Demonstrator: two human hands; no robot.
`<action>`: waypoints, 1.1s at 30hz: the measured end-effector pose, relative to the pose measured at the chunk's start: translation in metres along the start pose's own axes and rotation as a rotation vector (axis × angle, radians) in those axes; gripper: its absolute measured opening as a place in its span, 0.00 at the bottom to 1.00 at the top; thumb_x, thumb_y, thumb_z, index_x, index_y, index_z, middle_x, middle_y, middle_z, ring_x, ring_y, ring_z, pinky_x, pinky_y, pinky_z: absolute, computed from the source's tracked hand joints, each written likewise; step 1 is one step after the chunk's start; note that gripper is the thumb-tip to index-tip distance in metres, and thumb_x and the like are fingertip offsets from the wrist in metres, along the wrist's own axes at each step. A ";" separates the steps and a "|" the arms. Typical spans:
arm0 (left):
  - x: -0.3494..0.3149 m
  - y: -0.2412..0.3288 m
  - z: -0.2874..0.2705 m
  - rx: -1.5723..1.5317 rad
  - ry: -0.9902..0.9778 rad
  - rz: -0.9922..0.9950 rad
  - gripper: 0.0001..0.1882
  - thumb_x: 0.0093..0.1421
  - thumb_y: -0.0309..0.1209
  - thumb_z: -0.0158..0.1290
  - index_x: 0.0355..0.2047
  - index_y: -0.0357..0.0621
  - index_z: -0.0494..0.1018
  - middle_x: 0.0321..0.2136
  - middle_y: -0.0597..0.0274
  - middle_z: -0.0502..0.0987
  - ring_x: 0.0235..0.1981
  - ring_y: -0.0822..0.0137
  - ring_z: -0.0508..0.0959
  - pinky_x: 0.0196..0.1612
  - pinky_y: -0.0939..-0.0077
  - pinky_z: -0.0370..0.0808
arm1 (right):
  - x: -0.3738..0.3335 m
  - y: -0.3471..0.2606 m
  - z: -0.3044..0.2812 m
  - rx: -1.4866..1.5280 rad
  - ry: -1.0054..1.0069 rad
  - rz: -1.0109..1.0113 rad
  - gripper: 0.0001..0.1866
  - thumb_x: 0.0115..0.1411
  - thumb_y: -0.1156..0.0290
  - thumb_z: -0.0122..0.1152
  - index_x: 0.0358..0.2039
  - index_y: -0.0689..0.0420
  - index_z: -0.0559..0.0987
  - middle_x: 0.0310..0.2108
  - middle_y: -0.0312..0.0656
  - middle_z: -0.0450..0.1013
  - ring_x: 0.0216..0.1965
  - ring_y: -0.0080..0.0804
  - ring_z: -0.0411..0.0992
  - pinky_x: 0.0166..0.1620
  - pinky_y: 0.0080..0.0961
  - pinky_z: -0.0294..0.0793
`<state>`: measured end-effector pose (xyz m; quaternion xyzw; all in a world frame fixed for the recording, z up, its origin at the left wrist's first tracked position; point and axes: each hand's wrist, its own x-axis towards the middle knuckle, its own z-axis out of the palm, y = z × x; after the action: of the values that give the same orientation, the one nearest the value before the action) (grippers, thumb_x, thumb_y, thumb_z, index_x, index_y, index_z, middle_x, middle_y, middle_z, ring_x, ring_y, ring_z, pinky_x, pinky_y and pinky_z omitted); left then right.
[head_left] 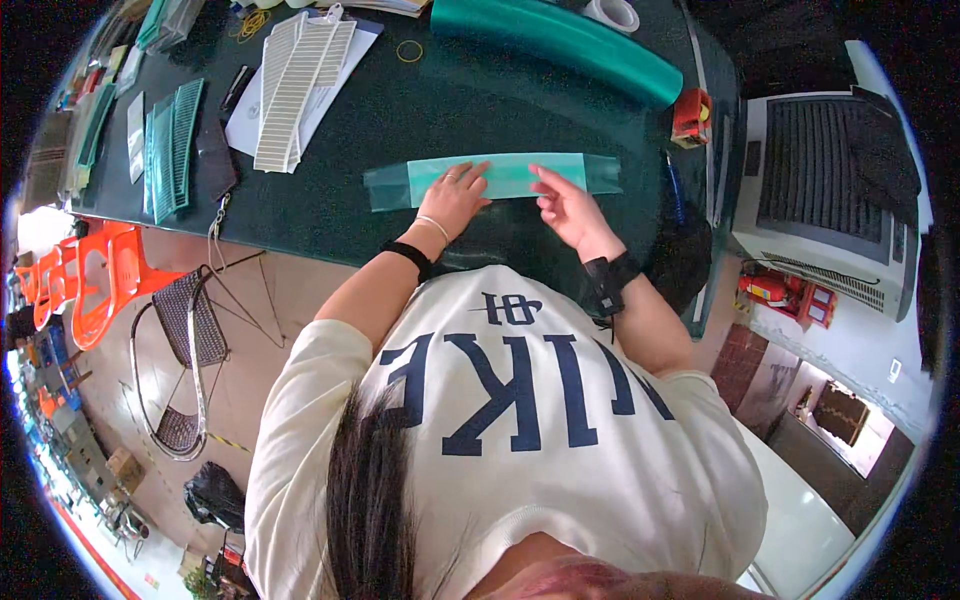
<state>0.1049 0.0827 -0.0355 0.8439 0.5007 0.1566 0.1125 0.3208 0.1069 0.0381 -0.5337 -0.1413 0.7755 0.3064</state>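
Left hand (pixel 456 200) open, fingers pressed on pale green strip (pixel 515 181), seemingly steadying it along clear film (pixel 603 175); right hand (pixel 572 215) half-curled over strip, hold unclear.

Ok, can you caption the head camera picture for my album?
Left fingers and right fingers at a pale green strip on a dark table, a green roll beyond.

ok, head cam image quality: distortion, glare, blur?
Head view: fisheye bend, dark table bowing along its right edge, black corners; head view: soft sheen on the green roll, washed-out patches at the left rim; head view: left hand and right hand evenly lit, no obvious motion blur.
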 end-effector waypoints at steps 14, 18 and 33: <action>0.001 0.002 -0.004 -0.013 -0.034 -0.025 0.16 0.54 0.40 0.53 0.39 0.46 0.67 0.55 0.67 0.65 0.54 0.61 0.66 0.53 0.69 0.68 | 0.040 0.021 -0.008 -1.604 0.121 -1.137 0.10 0.48 0.68 0.61 0.31 0.55 0.74 0.32 0.40 0.68 0.38 0.39 0.69 0.39 0.34 0.71; 0.001 0.001 0.000 -0.009 -0.006 -0.010 0.16 0.53 0.40 0.53 0.39 0.46 0.68 0.55 0.67 0.65 0.54 0.61 0.66 0.52 0.69 0.69 | 0.045 0.019 -0.011 -1.632 0.093 -1.122 0.11 0.46 0.68 0.62 0.30 0.55 0.73 0.31 0.41 0.68 0.37 0.40 0.69 0.38 0.34 0.71; 0.000 0.002 -0.003 -0.027 0.005 -0.008 0.16 0.54 0.39 0.53 0.39 0.46 0.67 0.56 0.66 0.64 0.54 0.59 0.66 0.48 0.66 0.73 | 0.051 0.019 -0.006 -1.493 0.156 -0.811 0.08 0.46 0.67 0.62 0.23 0.56 0.75 0.28 0.40 0.71 0.32 0.42 0.71 0.36 0.36 0.72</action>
<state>0.1055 0.0821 -0.0322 0.8400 0.5020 0.1649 0.1235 0.3074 0.1234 -0.0119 -0.5560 -0.7739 0.2704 0.1371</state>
